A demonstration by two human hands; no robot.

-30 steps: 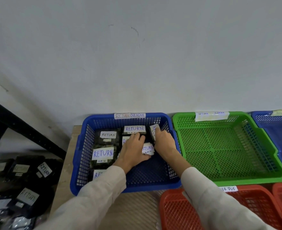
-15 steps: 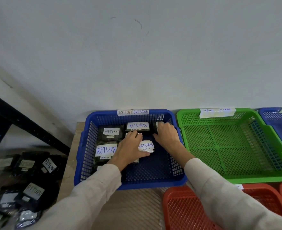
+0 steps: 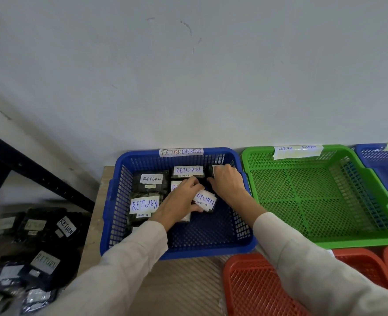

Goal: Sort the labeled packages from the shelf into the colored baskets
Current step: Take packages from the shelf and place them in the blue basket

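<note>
Lower centre of the frame, a blue basket (image 3: 211,252) tagged RETURN OVERDUE sits on the surface (image 3: 93,224) against the wall and holds black packs (image 3: 150,182) labelled RETURN. Both hands reach into it. The left hand (image 3: 177,201) has its fingers (image 3: 192,182) and thumb clamped round a tilted pack (image 3: 205,199) in the middle of the basket, label up. The right hand (image 3: 228,181) curls its fingers over a corner pack (image 3: 216,168) in the basket's upper right corner. To the right stands a green basket (image 3: 359,242) and, below it, a red basket (image 3: 230,269). Loose packs (image 3: 44,263) lie at lower left of the frame.
</note>
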